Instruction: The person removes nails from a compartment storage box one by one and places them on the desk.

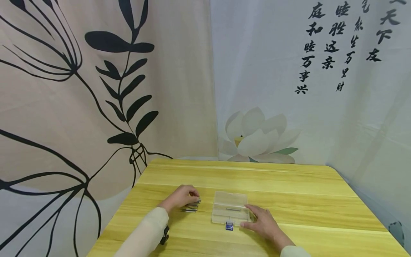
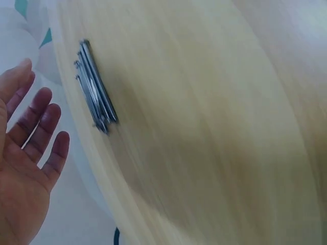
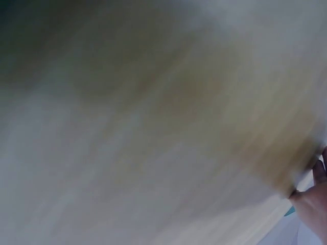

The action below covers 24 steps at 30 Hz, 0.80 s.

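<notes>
My left hand (image 1: 182, 197) hovers over a small pile of steel nails (image 2: 94, 87) on the left part of the table. In the left wrist view its fingers are loosely bent and apart, with nothing between them. Right of the pile lies a clear plastic box (image 1: 218, 218) with its lid (image 1: 231, 197) tipped back. A single nail (image 1: 233, 209) lies in the box. My right hand (image 1: 264, 224) holds the box at its right end, thumb at the front corner and fingers farther back. The right wrist view is blurred and catches only part of that hand.
A blue clasp (image 1: 229, 226) sticks out from the front of the box. The yellow wood-grain table (image 1: 289, 189) ends at a printed curtain (image 1: 183, 107) behind it. A dark band (image 1: 164, 235) is on my left wrist.
</notes>
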Tool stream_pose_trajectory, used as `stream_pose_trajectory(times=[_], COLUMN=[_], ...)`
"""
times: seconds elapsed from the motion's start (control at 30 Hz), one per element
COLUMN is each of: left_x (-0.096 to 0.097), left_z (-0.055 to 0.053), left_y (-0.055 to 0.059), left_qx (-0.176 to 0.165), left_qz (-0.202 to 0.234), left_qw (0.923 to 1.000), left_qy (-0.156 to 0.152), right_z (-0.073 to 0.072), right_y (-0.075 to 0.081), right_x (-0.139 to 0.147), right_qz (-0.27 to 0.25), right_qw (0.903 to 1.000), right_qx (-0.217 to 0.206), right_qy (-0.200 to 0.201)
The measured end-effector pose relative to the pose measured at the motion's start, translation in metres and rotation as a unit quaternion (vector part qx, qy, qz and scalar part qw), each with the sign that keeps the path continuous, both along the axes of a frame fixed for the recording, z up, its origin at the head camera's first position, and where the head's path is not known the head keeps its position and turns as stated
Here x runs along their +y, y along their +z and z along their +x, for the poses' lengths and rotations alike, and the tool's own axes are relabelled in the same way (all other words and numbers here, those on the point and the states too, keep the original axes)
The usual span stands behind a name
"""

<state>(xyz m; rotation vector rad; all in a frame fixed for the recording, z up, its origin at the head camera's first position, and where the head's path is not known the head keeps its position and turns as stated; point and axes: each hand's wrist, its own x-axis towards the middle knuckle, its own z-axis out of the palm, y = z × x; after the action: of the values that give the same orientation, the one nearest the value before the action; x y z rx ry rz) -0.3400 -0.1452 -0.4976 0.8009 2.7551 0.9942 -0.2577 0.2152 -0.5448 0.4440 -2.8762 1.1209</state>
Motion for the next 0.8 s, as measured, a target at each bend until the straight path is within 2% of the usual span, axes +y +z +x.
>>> stream_pose_trajectory(times=[0.13, 0.3, 0.57, 0.8], left_x=[0.011, 0.029, 0.059, 0.076], left_z=[-0.002, -0.003, -0.004, 0.0], left_y=[0.001, 0.001, 0.005, 0.005], left_qx=[-0.005, -0.017, -0.021, -0.021], left_qz=[0.027, 0.045, 0.053, 0.07], left_qw=[0.9996, 0.9988, 0.9983, 0.9971], left_qy=[-0.012, -0.01, -0.014, -0.021], right_z=[0.0, 0.0, 0.0, 0.001], right_y=[0.001, 0.001, 0.001, 0.002], right_x=[0.001, 0.001, 0.0, -0.001], right_qz=[0.005, 0.003, 0.003, 0.007], right_qw=[1.0, 1.0, 1.0, 1.0], right_qx=[0.005, 0.007, 0.004, 0.003], right_qy=[0.0, 0.0, 0.0, 0.002])
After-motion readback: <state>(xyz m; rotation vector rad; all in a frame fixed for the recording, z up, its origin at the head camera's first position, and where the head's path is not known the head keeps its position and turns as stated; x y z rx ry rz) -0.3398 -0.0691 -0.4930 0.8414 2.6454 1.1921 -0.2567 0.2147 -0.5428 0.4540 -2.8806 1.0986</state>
